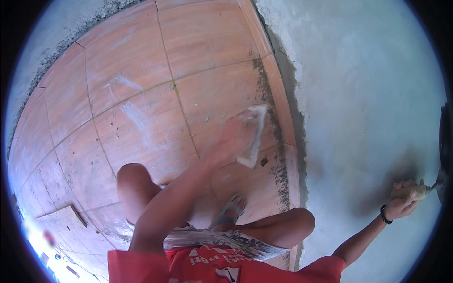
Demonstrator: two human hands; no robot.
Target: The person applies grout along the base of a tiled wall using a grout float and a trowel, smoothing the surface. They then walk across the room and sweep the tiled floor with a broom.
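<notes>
Over the tiled floor, my left hand (238,134) is closed on a flat white-edged slab (255,141). Motion smears both the fingers and the slab, so I cannot make out its exact kind. It is close to the tiled skirting at the foot of the wall. Stretched far to the right, my right hand (403,200) grips a trowel by its pale handle (409,192). A metal shank joins that handle to a dark blade (443,155) at the picture's right rim, partly cut off. The trowel is by the grey plastered wall (358,94).
Orange-brown floor tiles (132,94) carry white smears and small crumbs. Dark grit lines the tile skirting (271,80). My bent knees and a sandalled foot (231,210) are in the middle. A flat piece of board (63,219) lies at the lower left.
</notes>
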